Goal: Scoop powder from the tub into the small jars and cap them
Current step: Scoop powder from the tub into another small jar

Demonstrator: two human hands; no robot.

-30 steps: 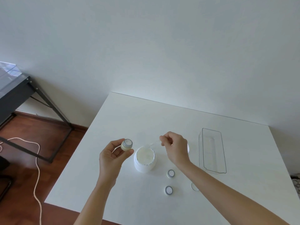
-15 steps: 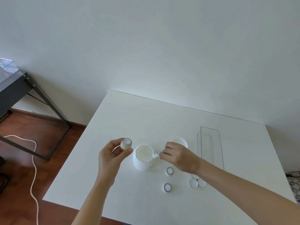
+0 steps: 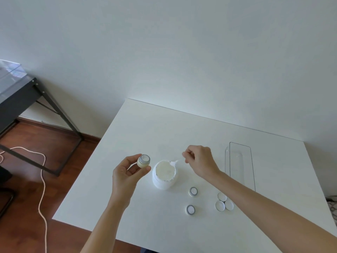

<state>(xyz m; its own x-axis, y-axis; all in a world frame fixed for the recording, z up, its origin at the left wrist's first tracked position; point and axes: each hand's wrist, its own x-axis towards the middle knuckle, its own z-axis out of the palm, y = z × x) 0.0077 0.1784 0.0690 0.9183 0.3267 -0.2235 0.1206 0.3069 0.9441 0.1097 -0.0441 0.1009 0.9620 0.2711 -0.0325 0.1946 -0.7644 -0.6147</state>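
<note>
**Head view: jar count and fill state at the tub**

Head camera, looking down on white table (image 3: 145, 125). Count: one open tub (image 3: 165, 175), three small jars, three white caps (image 3: 224, 201), one clear tray (image 3: 240, 167).

Tub stands upright near table centre, lid off, pale powder up to near the rim. Held jar (image 3: 143, 161) is uncapped, cream-coloured inside, tilted toward the camera, raised just left of the tub. Two open jars (image 3: 193, 191) and (image 3: 190, 209) stand on the table nearer the camera, right of the tub; contents too small to tell. Caps lie clustered, touching one another, beside the tray's near end. Tray holds nothing discernible.

Left hand (image 3: 125, 177) pinches the held jar between thumb and fingertips. Right hand (image 3: 199, 159) has fingers curled, pinching a thin clear scoop (image 3: 175, 162) whose white-dusted end sits at the tub's far right rim.

Surroundings: dark-framed glass desk (image 3: 16, 88) and pale cable (image 3: 42, 179) on wooden floor, left.
</note>
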